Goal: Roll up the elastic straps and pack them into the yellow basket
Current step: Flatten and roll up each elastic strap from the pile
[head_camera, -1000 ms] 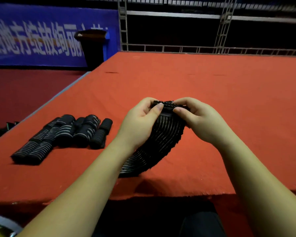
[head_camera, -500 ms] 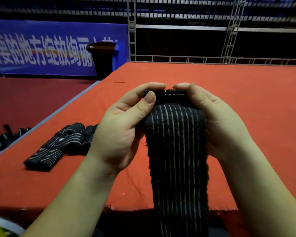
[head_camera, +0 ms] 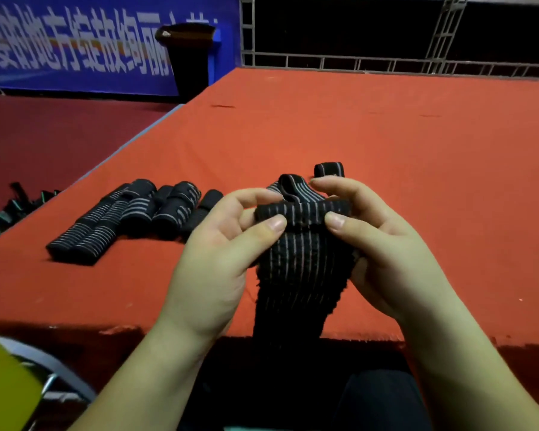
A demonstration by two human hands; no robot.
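A black elastic strap with pale stripes [head_camera: 302,269] hangs from both hands over the near edge of the red table [head_camera: 386,144]. Its top end is folded over into a short roll. My left hand [head_camera: 224,253] pinches the roll's left end between thumb and fingers. My right hand [head_camera: 383,244] pinches the right end the same way. A small loop of the strap sticks up behind my fingers. Several rolled straps [head_camera: 131,216] lie in a row on the table to the left. A yellow basket corner [head_camera: 3,384] shows at the bottom left.
More loose black straps [head_camera: 10,206] lie on the dark red floor beyond the table's left edge. A black bin [head_camera: 187,54] stands before a blue banner at the back. Metal railing runs along the far side. A grey metal frame [head_camera: 53,371] sits beside the yellow basket.
The strap's top end has been folded down into a roll, and a loop now sticks up behind it. Both hands sit lower in view and closer together than before.
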